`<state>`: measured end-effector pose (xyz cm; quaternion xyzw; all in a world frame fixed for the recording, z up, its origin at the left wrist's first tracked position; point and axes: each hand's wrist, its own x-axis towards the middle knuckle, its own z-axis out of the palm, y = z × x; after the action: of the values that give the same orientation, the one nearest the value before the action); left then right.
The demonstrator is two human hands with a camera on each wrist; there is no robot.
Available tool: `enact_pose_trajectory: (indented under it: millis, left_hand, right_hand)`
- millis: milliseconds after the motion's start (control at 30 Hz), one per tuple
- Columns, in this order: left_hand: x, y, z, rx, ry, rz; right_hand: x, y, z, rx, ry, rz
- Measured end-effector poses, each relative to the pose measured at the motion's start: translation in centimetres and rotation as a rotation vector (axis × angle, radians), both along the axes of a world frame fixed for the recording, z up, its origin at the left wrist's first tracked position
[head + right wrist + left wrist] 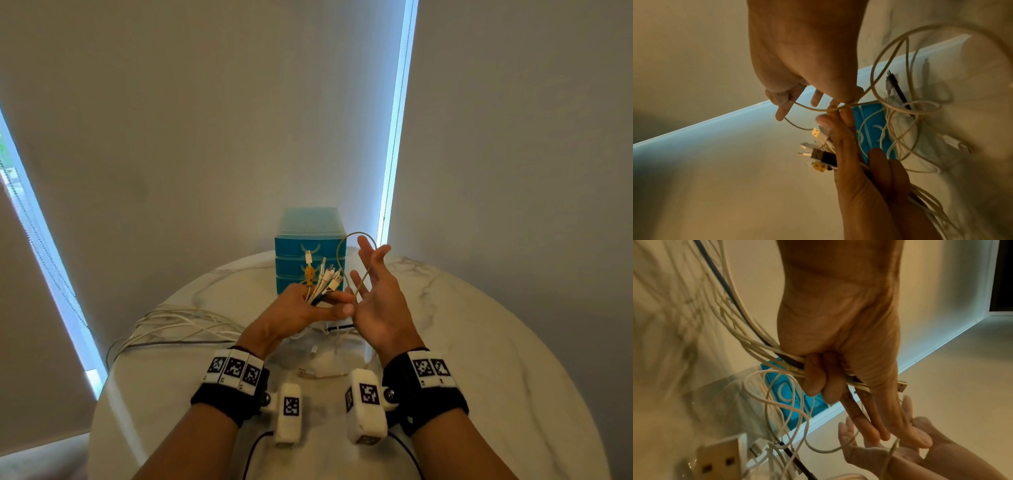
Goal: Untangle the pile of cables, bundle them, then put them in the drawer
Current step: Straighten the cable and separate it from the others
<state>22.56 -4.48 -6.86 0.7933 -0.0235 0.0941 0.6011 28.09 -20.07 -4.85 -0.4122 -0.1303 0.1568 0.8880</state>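
1. The left hand (301, 313) is raised above the round marble table (496, 342), its ring and little fingers curled round a bunch of cables (764, 352) while the other two fingers stretch forward.
2. The gripped plug ends (323, 274) fan upward beyond the fingers: several white USB plugs, a dark one, and one with a yellow figure-shaped cap (309, 274).
3. The right hand (380, 305) is held just right of the left, palm up, fingers spread and straight; a beige cable loop (346, 250) arches over them and runs down across the palm. It grips nothing firmly.
4. The left fingertips touch the right palm.
5. The rest of the cables trail left from the left hand and lie loose on the table's left edge (171, 325); more tangled cable lies under the hands (329, 356).
6. A blue plastic drawer unit (308, 246) stands at the table's far side, behind the hands, drawers closed.
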Motion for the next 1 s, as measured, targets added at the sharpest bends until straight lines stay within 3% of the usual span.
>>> enact_pose_trajectory:
  millis: [167, 267, 333, 400, 500, 567, 700, 833, 1000]
  left_hand:
    - [0.4, 0.0, -0.2, -0.018, -0.074, 0.013]
    - [0.3, 0.4, 0.2, -0.226, -0.144, 0.191]
    - [0.7, 1.6, 0.1, -0.432, -0.203, 0.328]
    - [1.0, 3.1, -0.2, -0.643, -0.263, 0.398]
    - [1.0, 4.4, 0.0, -0.808, -0.314, 0.485]
    - [0.9, 4.8, 0.1, -0.861, -0.336, 0.516]
    - [0.9, 4.5, 0.1, -0.844, -0.309, 0.53]
    - [0.9, 4.3, 0.0, -0.845, -0.302, 0.546]
    - [0.7, 4.6, 0.1, -0.782, -0.302, 0.528]
  right_hand:
    - [0.1, 0.1, -0.6, -0.112, -0.051, 0.012]
    - [0.5, 0.1, -1.1, -0.269, -0.095, 0.026]
    - [0.9, -0.4, -1.6, -0.482, -0.219, 0.051]
    - [1.2, -1.0, -2.2, -0.743, -0.452, 0.086]
    - [1.6, -1.2, -3.1, -0.984, -0.685, 0.169]
    - [1.7, -0.9, -3.2, -0.905, -0.676, 0.116]
    - [1.9, -1.0, -2.6, -0.71, -0.538, -0.17]
    - [1.8, -0.8, -2.6, -0.63, -0.536, -0.191]
    - [1.5, -0.1, -2.9, -0.515, -0.446, -0.374]
